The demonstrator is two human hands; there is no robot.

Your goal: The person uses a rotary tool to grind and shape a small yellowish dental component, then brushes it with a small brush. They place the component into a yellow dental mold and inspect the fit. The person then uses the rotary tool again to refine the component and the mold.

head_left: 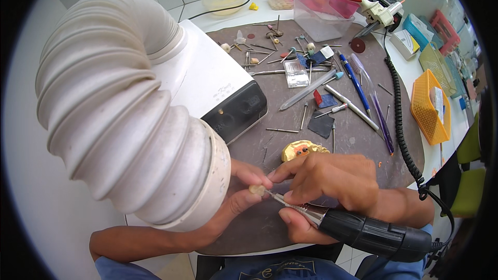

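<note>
Near the front edge of the bench, my left hand [239, 198] pinches a small cream-coloured dental piece [256, 190] between thumb and fingertips. Part of that hand is behind the mouth of a white corrugated hose. My right hand [332, 186] is wrapped round a dental handpiece [371, 232] with a black body and a metal nose. Its thin bur meets the cream piece, or nearly so; I cannot tell which. One right finger reaches across toward the left fingertips. Just beyond the hands sits a yellow plaster dental model [303, 149] with a pinkish patch and dark posts.
The corrugated hose [111, 109] arches over the left side from a white box-shaped unit [202, 67]. Burs, a blue pen [355, 83] and brushes lie scattered on the brown mat [399, 168]. A coiled black cord [399, 109] and a yellow basket [425, 103] are at right.
</note>
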